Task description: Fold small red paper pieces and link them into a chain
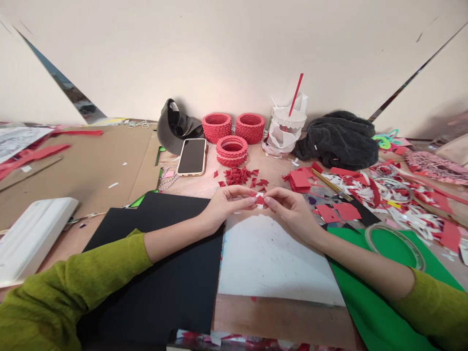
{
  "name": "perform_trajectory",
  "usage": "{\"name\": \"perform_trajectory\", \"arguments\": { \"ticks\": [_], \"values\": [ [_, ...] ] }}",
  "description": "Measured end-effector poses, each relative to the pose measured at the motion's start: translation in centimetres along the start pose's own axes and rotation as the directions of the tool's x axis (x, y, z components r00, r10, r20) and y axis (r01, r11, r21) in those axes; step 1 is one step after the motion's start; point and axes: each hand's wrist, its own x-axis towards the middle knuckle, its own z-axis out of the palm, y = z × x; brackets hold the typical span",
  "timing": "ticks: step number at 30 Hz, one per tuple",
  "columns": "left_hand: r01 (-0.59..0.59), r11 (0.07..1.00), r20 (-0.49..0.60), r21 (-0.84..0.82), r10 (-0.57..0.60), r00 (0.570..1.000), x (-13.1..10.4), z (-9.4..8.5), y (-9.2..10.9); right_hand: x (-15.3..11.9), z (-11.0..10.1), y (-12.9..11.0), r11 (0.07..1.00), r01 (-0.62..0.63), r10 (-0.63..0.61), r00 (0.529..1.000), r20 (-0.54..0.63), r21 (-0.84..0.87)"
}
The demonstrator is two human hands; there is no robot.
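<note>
A small red paper piece (260, 199) is pinched between both hands above the top of a white sheet (274, 258). My left hand (228, 207) grips its left side with thumb and forefinger. On the other side, the thumb and fingers of my right hand (292, 209) close on its right edge. Just beyond the hands lies a pile of small folded red pieces (237, 175). A stack of red paper squares (300, 181) sits to the right of the pile. Behind stand red woven paper rings (232, 151), several in stacks.
A phone (192, 157), a dark cap (175, 129), a bagged cup (287, 124) and a dark cloth (338, 139) stand at the back. Paper scraps (405, 200) and a tape roll (397, 243) are right. Black paper (157, 287) and a white case (36, 239) are left.
</note>
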Motion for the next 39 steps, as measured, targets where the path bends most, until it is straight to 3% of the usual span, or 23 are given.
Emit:
{"name": "perform_trajectory", "arguments": {
  "ticks": [10,24,29,34,39],
  "values": [
    [-0.026,1.000,0.050,0.006,0.026,0.998,-0.1,0.0,-0.5,0.0,0.3,-0.3,1.000,-0.028,0.028,1.000,-0.002,0.010],
    [-0.024,1.000,-0.003,-0.016,0.024,1.000,-0.2,0.3,-0.1,0.1,0.4,0.2,0.999,-0.003,0.005,0.999,-0.038,0.037],
    [-0.057,0.998,0.031,0.024,0.056,0.998,-0.2,0.3,-0.4,-0.2,0.6,0.3,0.998,-0.002,-0.004,0.995,-0.097,-0.063],
    [-0.031,0.998,0.117,0.061,0.024,0.993,0.0,0.2,-0.5,-0.8,0.8,0.6,0.954,0.108,-0.154,0.977,-0.149,-0.281],
    [0.109,0.994,0.168,0.010,-0.109,0.980,0.4,-0.3,0.3,-1.1,0.9,0.8,0.824,0.335,-0.413,0.907,-0.079,-0.456]
  ]
}}
